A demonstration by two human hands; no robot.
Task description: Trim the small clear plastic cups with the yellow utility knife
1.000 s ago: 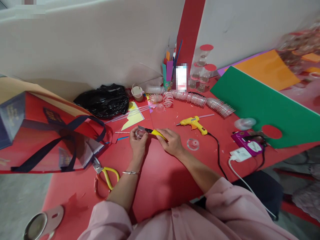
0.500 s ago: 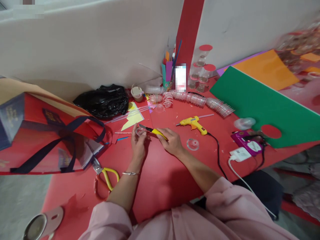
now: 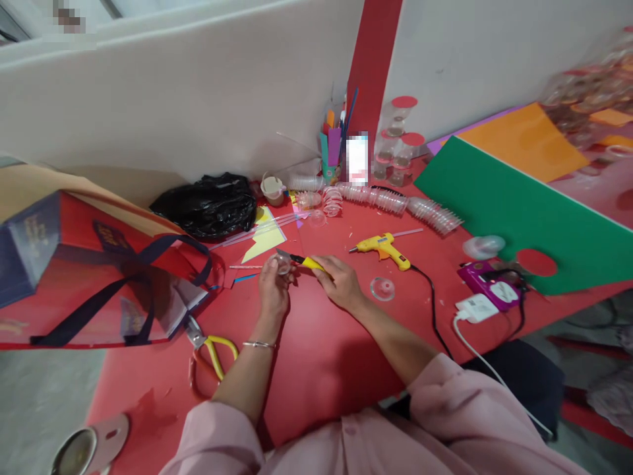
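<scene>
A red table [image 3: 316, 356] carries everything, backed by a white partition [image 3: 173, 112]. On its left lies a large red bag with dark straps [image 3: 93, 277]; on the right a green sheet [image 3: 519, 204] leans over an orange sheet [image 3: 524, 138]. A crumpled black plastic bag [image 3: 210, 204] sits near the partition, and a row of stacked clear cups [image 3: 395, 201] lies on its side further right. Yellow-handled scissors [image 3: 210, 346] rest just beside the red bag. A yellow glue gun [image 3: 382, 247] lies right of the hands, its black cord trailing off toward the table edge.

At the middle of the table, the left hand [image 3: 273, 290] has its grip closed around a small clear plastic cup [image 3: 283, 265], pinched in the fingertips just above the table. The right hand [image 3: 339, 284] has its grip closed on a yellow utility knife [image 3: 307, 262], whose blade tip meets the cup. A second small clear cup [image 3: 382, 288] stands on the table near the right hand.
</scene>
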